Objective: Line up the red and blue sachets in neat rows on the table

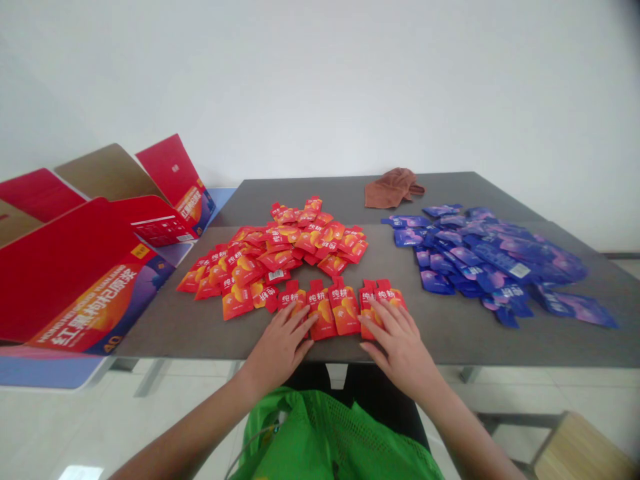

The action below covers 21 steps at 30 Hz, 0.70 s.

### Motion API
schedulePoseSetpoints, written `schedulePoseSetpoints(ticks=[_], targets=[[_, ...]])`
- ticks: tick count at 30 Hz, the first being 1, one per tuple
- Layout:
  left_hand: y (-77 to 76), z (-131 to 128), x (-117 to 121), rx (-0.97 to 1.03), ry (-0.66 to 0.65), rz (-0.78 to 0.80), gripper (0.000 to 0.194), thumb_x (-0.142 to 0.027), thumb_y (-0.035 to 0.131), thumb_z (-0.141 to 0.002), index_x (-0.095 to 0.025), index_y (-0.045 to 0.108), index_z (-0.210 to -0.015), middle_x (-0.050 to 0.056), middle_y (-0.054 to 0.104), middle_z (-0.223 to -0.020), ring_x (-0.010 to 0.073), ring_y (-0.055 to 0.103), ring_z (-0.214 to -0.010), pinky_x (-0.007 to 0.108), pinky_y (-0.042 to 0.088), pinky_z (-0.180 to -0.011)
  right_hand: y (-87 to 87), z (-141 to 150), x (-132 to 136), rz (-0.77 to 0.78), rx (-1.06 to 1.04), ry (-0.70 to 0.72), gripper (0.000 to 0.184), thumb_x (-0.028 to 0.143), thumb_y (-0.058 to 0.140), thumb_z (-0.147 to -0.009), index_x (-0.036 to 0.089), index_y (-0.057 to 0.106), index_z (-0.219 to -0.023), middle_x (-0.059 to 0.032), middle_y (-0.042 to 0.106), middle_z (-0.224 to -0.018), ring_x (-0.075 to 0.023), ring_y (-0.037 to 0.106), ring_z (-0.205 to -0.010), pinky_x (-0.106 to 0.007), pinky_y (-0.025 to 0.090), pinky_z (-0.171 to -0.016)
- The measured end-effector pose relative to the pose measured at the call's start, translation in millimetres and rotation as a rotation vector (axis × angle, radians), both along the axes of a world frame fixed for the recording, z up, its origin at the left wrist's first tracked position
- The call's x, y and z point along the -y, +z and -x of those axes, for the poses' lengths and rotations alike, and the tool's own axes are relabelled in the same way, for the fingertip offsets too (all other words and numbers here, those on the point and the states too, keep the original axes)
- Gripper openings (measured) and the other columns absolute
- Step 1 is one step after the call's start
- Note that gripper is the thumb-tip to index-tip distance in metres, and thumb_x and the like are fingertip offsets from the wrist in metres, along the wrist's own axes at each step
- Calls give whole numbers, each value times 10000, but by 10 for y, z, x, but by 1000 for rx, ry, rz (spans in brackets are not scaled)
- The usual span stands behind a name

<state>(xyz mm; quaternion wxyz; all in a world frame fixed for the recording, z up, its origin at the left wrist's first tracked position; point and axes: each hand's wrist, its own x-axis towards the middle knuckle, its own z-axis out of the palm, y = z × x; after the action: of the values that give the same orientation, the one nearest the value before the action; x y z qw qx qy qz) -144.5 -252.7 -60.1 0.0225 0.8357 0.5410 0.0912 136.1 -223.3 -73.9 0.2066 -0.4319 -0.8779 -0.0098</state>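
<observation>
A short row of red drink pouches (345, 312) lies near the front edge of the grey table. My left hand (279, 341) rests flat, fingers spread, over the pouch at the row's left end. At the right end, my right hand (397, 339) lies with outstretched fingers on two overlapping red pouches (391, 295). Neither hand grasps anything. Behind the row is a loose heap of red pouches (275, 250). Off to the right spreads a heap of blue-purple pouches (480, 250).
Large red cartons with raised flaps (90, 267) stand on a lower blue surface left of the table (320, 190). A crumpled brown cloth (393, 189) lies at the back. A wooden-topped stool (585, 453) stands below at the right. A white wall rises behind.
</observation>
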Motion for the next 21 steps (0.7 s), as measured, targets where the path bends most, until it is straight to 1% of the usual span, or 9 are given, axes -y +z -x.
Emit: schedulePoseSetpoints(ticks=[2, 4, 7, 9, 11, 13, 15, 17, 21], targets=[[-13, 14, 6, -5, -26, 19, 445, -333, 445, -976, -220, 497, -1404, 75, 484, -1470, 281, 323, -1415, 512, 338, -1130, 8, 135, 32, 58, 26, 50, 399, 398, 536, -931, 270, 585, -1305, -81, 471, -1477, -310, 406, -1355, -551, 317, -1105], [1, 33, 16, -11, -47, 31, 455, -342, 450, -974, -232, 482, -1415, 65, 468, -1484, 271, 334, -1412, 499, 341, -1133, -17, 236, 74, 101, 23, 29, 415, 407, 547, -922, 264, 580, -1310, -72, 520, -1438, -307, 443, -1325, -550, 317, -1104], [57, 100, 27, -13, 0, 10, 481, -368, 445, -972, -224, 460, -1431, 77, 436, -1505, 265, 345, -1405, 471, 352, -1130, -58, 268, 116, 104, 11, 5, 438, 438, 558, -910, 258, 576, -1309, -78, 516, -1442, -314, 444, -1324, -569, 286, -1115], [95, 199, 17, -36, 118, -55, 490, -364, 427, -976, -224, 443, -1445, 89, 404, -1524, 279, 324, -1413, 489, 318, -1142, -52, 212, 96, 74, 8, 21, 468, 461, 549, -911, 257, 553, -1332, -86, 474, -1475, -318, 422, -1343, -586, 262, -1122], [118, 347, -22, -91, 335, -149, 525, -407, 443, -962, -235, 428, -1458, 117, 327, -1561, 346, 259, -1434, 575, 252, -1141, -6, 128, 7, 45, -5, 27, 497, 477, 533, -916, 251, 526, -1358, -98, 439, -1498, -317, 401, -1358, -584, 262, -1124], [116, 525, -101, -150, 589, -201, 633, -513, 498, -913, -225, 411, -1471, 168, 217, -1593, 442, 182, -1438, 665, 206, -1104, 73, 63, -170, 30, -20, 17, 509, 472, 527, -920, 247, 511, -1376, -111, 402, -1518, -320, 391, -1362, -565, 296, -1114], [91, 695, -221, -176, 756, -154, 751, -597, 534, -860, -208, 385, -1486, 208, 143, -1601, 500, 144, -1428, 699, 201, -1074, 163, 59, -433, 33, -25, 8, 524, 460, 537, -916, 247, 498, -1393, -124, 348, -1544, -338, 374, -1367, -541, 345, -1088], [56, 824, -372, -153, 805, -39, 801, -631, 520, -849, -214, 335, -1508, 212, 136, -1602, 500, 148, -1428, 689, 225, -1067, 237, 139, -751, 54, -15, 19, 564, 459, 556, -905, 245, 471, -1420, -145, 286, -1568, -360, 326, -1392, -527, 376, -1066], [20, 914, -683, -81, 783, 98, 833, -673, 458, -850, -266, 229, -1539, 171, 128, -1616, 467, 128, -1447, 681, 234, -1068, 268, 468, -1344, 151, 73, 136, 673, 507, 592, -875, 276, 393, -1475, -156, 219, -1586, -389, 254, -1424, -547, 352, -1075]])
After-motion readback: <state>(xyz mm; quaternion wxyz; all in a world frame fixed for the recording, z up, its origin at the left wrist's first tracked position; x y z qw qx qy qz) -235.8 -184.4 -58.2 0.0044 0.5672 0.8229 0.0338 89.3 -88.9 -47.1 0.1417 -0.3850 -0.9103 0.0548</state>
